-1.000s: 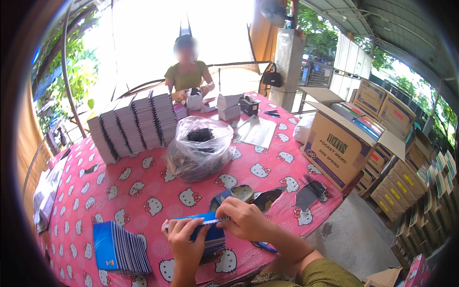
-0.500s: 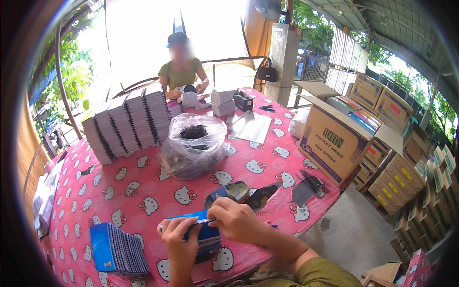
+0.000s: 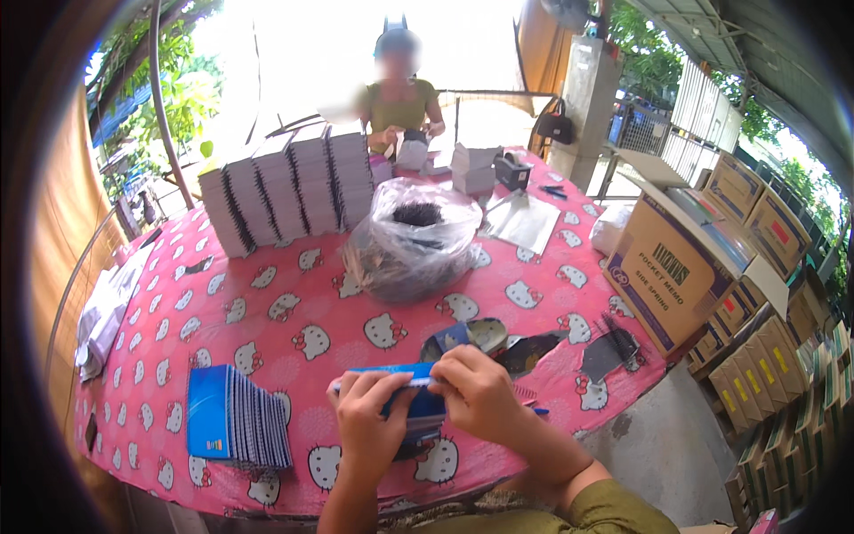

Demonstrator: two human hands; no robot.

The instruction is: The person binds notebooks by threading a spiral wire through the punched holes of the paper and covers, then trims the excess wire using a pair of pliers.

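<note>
A blue-covered spiral notebook (image 3: 405, 368) lies in front of me, its bound edge turned toward me. The fingers of my left hand (image 3: 369, 414) are closed on the left part of that edge. At its right end, my right hand (image 3: 480, 392) pinches the edge, fingertips pressed together; whatever small part is between them is hidden. More notebooks (image 3: 422, 432) seem to lie beneath, partly covered by my hands. To the left stands a slanting stack of blue spiral notebooks (image 3: 209, 414), coils facing right.
A clear plastic bag of black coils (image 3: 414, 249) stands mid-table, behind it tall rows of coil-bound books (image 3: 294, 187). A roll of tape (image 3: 487, 334) and dark scraps (image 3: 614, 351) lie near my right hand. Right stands an open carton (image 3: 667, 276); across sits a person (image 3: 400, 102).
The view has turned a little, so the whole scene sits farther right and higher. Both hands remain on the notebook's bound edge, with little visible change in their grip.
</note>
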